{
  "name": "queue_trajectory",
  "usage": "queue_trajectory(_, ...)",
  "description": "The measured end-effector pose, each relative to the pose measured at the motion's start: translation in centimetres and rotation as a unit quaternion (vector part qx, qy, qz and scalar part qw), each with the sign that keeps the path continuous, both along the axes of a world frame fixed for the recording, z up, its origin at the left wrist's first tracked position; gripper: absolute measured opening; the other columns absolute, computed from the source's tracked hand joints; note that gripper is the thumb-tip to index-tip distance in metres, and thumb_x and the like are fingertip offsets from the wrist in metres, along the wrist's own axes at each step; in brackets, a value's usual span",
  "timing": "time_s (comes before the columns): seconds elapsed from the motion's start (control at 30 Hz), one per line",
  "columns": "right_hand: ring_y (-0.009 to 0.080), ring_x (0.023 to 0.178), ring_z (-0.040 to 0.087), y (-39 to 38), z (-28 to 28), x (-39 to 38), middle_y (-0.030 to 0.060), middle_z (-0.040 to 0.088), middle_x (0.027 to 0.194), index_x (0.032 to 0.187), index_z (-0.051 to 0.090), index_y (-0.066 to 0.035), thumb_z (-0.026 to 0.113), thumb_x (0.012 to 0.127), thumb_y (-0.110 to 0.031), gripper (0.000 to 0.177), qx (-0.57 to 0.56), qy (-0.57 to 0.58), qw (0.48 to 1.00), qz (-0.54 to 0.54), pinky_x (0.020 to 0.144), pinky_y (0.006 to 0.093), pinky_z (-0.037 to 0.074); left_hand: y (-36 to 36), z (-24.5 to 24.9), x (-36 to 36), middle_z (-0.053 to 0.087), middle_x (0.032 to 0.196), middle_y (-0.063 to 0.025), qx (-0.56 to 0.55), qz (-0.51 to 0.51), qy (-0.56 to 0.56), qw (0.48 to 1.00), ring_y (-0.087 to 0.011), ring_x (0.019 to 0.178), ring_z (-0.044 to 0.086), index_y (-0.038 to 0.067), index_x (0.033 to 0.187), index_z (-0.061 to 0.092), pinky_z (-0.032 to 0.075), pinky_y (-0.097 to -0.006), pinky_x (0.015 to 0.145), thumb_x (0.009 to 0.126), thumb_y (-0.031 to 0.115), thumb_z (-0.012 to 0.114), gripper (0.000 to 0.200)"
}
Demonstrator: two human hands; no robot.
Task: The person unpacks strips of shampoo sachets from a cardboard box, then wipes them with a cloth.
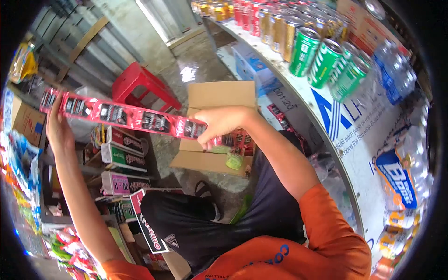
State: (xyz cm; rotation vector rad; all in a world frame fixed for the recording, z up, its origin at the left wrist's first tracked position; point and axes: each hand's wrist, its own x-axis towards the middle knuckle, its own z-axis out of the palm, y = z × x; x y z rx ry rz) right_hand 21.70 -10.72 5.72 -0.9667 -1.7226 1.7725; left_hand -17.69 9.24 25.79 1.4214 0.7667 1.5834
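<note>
A long strip of red and black sachets (154, 121) is stretched between my two hands, sloping down to the right. My left hand (58, 123) grips its left end at the left of the view. Farther right, my right hand (221, 123) pinches the strip near its other end, above an open cardboard box (221, 95). More red sachets (243, 142) and a green packet (234, 161) lie in the box, partly hidden by my right hand and forearm.
A red plastic stool (140, 84) stands beyond the strip. Drink cans (305, 51) and bottles line the curved white counter (326, 126) on the right. Stacked boxes (119, 183) and hanging snack packets (23, 163) are at the left. A white-and-red box (149, 224) is by my knee.
</note>
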Motion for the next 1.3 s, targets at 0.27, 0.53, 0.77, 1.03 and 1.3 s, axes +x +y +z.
queue_trajectory(0.27,0.0423,0.101,0.066,-7.4,-4.8,6.8,0.0192,0.065,0.117,0.126,0.05,-0.007,0.073,0.076,-0.013,0.056,0.418,-0.334,0.731,-0.423,0.084,0.0509,0.052,-4.5,-8.4,10.4,0.069,0.124,-0.0142,-0.083,-0.087,0.031,0.992,-0.019,0.117,0.067,-0.001,0.132,0.062,0.055,-0.0326,0.099,0.1,0.006,0.061,0.032)
queue_trajectory(0.53,0.0448,0.112,0.063,-16.5,-16.4,11.4,0.0227,0.063,0.125,0.143,0.041,-0.012,0.078,0.079,-0.011,0.073,0.162,-0.376,0.697,-0.589,0.092,0.0529,0.051,-6.5,-16.2,25.1,0.068,0.083,0.0029,-0.187,-0.149,0.268,0.933,-0.007,0.07,0.06,0.008,0.103,0.071,0.047,-0.024,0.064,0.094,0.029,0.077,0.024)
queue_trajectory(0.77,0.0435,0.107,0.065,-23.6,-17.9,10.5,0.0231,0.065,0.122,0.154,0.034,-0.011,0.078,0.079,-0.013,0.087,0.047,-0.41,0.69,-0.595,0.09,0.0473,0.052,-3.5,-22.8,34.2,0.056,0.068,0.0033,-0.254,-0.246,0.272,0.895,-0.0068,0.057,0.054,0.006,0.092,0.06,0.041,-0.0214,0.05,0.089,0.016,0.081,0.023)
queue_trajectory(1.03,0.0422,0.124,0.059,-21.4,-20.3,16.0,0.0268,0.059,0.134,0.146,0.042,0.0,0.075,0.081,-0.017,0.074,-0.177,-0.382,0.681,-0.599,0.105,0.0461,0.044,-4.6,-29.4,48.5,0.068,0.114,-0.0164,-0.302,-0.37,0.16,0.864,-0.0217,0.102,0.07,-0.013,0.142,0.04,0.059,-0.0308,0.09,0.093,0.013,0.074,0.064)
queue_trajectory(1.3,0.0371,0.103,0.069,-20.6,-20.6,15.3,0.0194,0.067,0.116,0.136,0.049,-0.007,0.077,0.075,-0.01,0.067,-0.08,-0.318,0.725,-0.605,0.088,0.0437,0.053,-6.8,-32.8,40.4,0.063,0.124,-0.0191,-0.241,-0.393,0.237,0.855,-0.0223,0.1,0.069,-0.008,0.141,0.044,0.06,-0.0338,0.087,0.096,0.016,0.07,0.057)
